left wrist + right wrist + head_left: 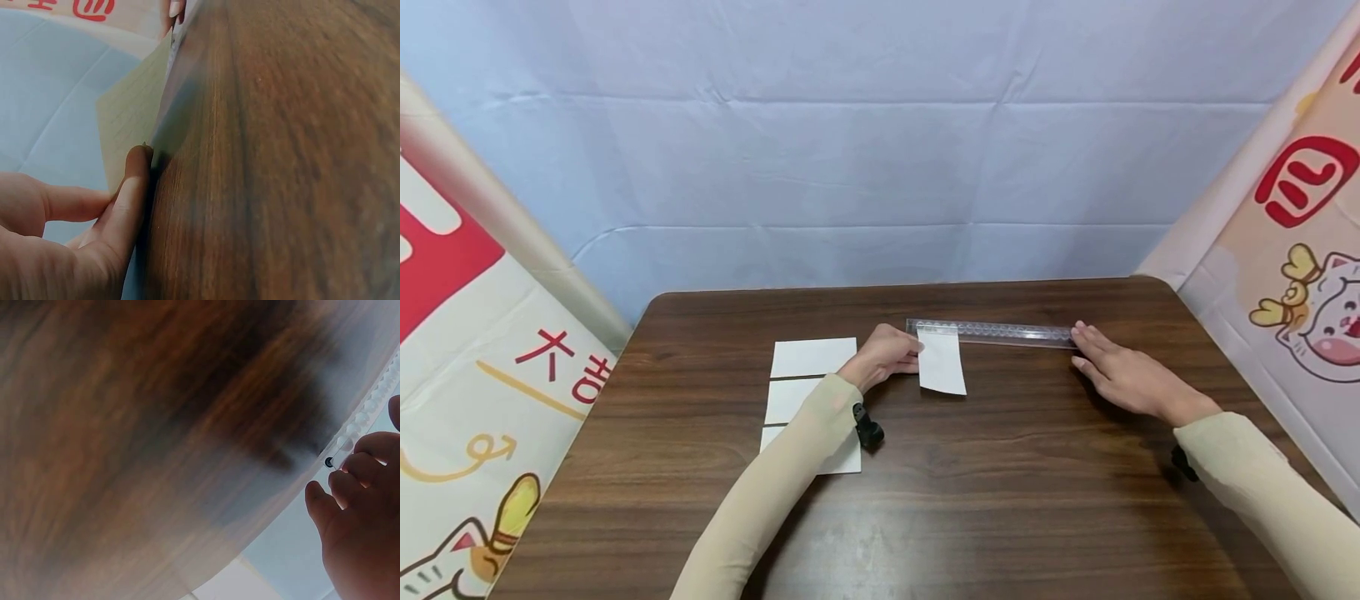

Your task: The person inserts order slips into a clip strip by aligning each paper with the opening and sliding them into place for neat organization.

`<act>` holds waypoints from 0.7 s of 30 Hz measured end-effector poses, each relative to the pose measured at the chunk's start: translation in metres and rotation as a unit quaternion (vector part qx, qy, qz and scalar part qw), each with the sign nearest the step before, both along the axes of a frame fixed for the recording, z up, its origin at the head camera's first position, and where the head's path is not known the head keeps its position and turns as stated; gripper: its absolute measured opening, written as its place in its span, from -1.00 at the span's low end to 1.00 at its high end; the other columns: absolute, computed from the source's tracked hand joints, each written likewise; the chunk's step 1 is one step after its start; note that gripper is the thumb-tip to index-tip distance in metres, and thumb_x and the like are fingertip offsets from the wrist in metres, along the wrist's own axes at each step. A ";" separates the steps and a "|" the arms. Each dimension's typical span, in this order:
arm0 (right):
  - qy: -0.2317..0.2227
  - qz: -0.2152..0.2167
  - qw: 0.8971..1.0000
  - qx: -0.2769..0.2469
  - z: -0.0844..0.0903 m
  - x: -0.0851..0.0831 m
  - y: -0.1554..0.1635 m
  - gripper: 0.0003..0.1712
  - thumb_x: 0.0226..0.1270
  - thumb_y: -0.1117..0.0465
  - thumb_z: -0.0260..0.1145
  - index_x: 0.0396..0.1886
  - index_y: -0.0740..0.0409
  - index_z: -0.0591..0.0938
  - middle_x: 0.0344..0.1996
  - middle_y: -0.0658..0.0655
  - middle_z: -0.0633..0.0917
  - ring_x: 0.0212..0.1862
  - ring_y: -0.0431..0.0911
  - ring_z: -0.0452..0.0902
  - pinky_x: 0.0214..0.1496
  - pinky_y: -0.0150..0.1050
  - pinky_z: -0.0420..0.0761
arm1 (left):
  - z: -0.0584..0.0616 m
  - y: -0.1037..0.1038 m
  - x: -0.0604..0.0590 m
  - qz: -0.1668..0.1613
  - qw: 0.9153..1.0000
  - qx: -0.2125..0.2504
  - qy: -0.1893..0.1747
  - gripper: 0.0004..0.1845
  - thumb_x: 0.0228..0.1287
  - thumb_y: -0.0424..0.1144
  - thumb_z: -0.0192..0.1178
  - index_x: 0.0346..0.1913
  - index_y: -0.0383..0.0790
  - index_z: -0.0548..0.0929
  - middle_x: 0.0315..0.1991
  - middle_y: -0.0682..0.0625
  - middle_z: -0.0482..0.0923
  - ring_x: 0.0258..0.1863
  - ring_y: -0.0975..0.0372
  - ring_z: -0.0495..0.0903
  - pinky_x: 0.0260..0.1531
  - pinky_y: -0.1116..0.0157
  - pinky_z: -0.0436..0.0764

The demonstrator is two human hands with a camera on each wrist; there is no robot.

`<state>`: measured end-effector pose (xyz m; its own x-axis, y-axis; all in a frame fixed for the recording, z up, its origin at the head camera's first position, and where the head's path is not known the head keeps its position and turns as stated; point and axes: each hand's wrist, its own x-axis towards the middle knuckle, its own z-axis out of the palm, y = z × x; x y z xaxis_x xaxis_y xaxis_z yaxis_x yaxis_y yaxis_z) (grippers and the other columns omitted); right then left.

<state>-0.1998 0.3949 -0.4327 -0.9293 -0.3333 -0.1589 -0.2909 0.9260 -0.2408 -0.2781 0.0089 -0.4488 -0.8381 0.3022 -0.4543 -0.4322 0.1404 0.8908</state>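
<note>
The left hand (883, 354) has its fingers curled at the left edge of a small white paper slip (942, 361), thumb and fingertip pinching that edge, and the slip lies on the brown wooden table (1015, 492) with its top end tucked against a clear plastic ruler (992, 332). The right hand (1123, 375) lies flat with its fingers straight, the fingertips pressing the ruler's right end near the table's far edge. Left of the slip, partly under the left sleeve (775, 492), three more white paper pieces (812, 357) lie in a column.
</note>
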 end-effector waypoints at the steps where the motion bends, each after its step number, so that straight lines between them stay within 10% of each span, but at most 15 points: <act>1: 0.000 0.000 1.000 0.001 0.000 0.000 0.000 -0.18 0.78 -0.14 -0.12 0.69 0.34 0.03 0.68 0.45 -0.01 0.68 0.39 -0.05 0.62 0.42 0.14 | 0.000 0.001 0.000 0.000 1.000 0.000 -0.001 -0.65 0.50 -0.44 0.20 0.24 -0.54 0.63 -0.21 -0.09 0.63 -0.35 0.22 0.66 -0.11 0.28 0.84; 21: 0.000 0.001 1.000 0.001 0.000 0.000 0.000 -0.18 0.78 -0.13 -0.10 0.69 0.35 0.03 0.68 0.45 0.00 0.67 0.39 -0.05 0.62 0.42 0.14 | -0.002 0.014 0.002 -0.005 1.000 0.004 0.001 -0.63 0.49 -0.45 0.21 0.26 -0.56 0.60 -0.26 -0.07 0.58 -0.38 0.22 0.64 -0.21 0.34 0.83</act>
<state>-0.1999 0.3947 -0.4327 -0.9290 -0.3339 -0.1597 -0.2920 0.9263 -0.2382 -0.2761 0.0224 -0.4504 -0.8356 0.3150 -0.4501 -0.4291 0.1374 0.8928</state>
